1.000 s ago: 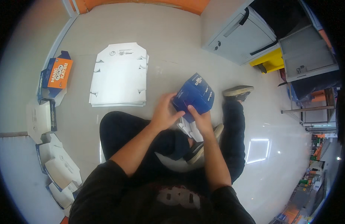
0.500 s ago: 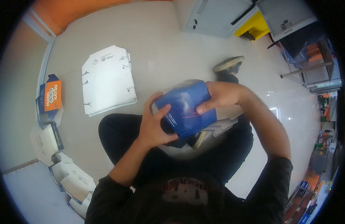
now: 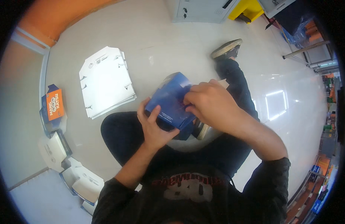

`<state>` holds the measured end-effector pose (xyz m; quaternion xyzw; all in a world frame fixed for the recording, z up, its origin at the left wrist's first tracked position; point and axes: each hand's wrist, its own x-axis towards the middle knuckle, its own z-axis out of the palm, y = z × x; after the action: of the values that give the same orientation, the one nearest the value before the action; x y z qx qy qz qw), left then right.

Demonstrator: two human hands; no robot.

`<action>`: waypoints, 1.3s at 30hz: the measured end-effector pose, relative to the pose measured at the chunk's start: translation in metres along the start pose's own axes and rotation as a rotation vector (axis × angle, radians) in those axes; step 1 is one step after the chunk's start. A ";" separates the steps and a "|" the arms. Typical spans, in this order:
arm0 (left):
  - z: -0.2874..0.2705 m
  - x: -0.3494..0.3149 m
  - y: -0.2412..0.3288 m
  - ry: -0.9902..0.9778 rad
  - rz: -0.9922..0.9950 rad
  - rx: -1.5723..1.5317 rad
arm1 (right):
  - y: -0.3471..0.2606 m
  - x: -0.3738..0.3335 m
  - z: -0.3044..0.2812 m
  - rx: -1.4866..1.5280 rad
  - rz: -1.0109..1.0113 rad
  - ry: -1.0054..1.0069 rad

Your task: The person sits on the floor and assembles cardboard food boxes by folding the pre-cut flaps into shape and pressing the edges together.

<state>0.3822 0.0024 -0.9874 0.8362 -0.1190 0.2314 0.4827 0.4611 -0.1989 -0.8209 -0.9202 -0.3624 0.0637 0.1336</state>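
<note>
Above my crossed legs I hold a blue cardboard box (image 3: 168, 99), tilted, with its glossy printed side up. My left hand (image 3: 155, 127) grips its near left end, fingers spread over the top and the thumb along the near edge. Curled at the box's right end is my right hand (image 3: 209, 100), its thumb and fingers closed on the cardboard there. A pale flap shows just past the knuckles of that hand. What exactly the right fingertips pinch is partly hidden.
A stack of flat white box blanks (image 3: 105, 84) lies on the floor ahead to the left. Along the left wall stand an orange and blue box (image 3: 54, 104) and several opened white boxes (image 3: 86, 183). A grey cabinet (image 3: 200, 11) and a yellow stool (image 3: 247, 11) are at the back.
My right hand has turned from lying flat along the box's side to curled fingers at its right end. The box has shifted slightly left and away from me.
</note>
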 end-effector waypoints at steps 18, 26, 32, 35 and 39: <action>0.001 -0.002 -0.005 -0.017 -0.044 0.035 | 0.015 0.005 0.002 0.080 0.110 -0.086; 0.002 -0.002 -0.005 -0.012 -0.073 0.068 | 0.006 0.009 0.008 0.107 0.164 -0.103; 0.002 -0.003 -0.005 -0.010 -0.045 0.068 | -0.003 0.016 0.010 0.025 0.252 -0.150; 0.004 -0.005 -0.005 0.010 -0.027 0.068 | -0.005 0.021 0.008 0.025 0.236 -0.203; 0.006 -0.006 -0.006 0.031 -0.015 0.064 | -0.002 0.020 0.012 0.038 0.226 -0.165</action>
<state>0.3812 -0.0002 -0.9979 0.8483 -0.0975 0.2445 0.4595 0.4724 -0.1814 -0.8319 -0.9441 -0.2648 0.1608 0.1129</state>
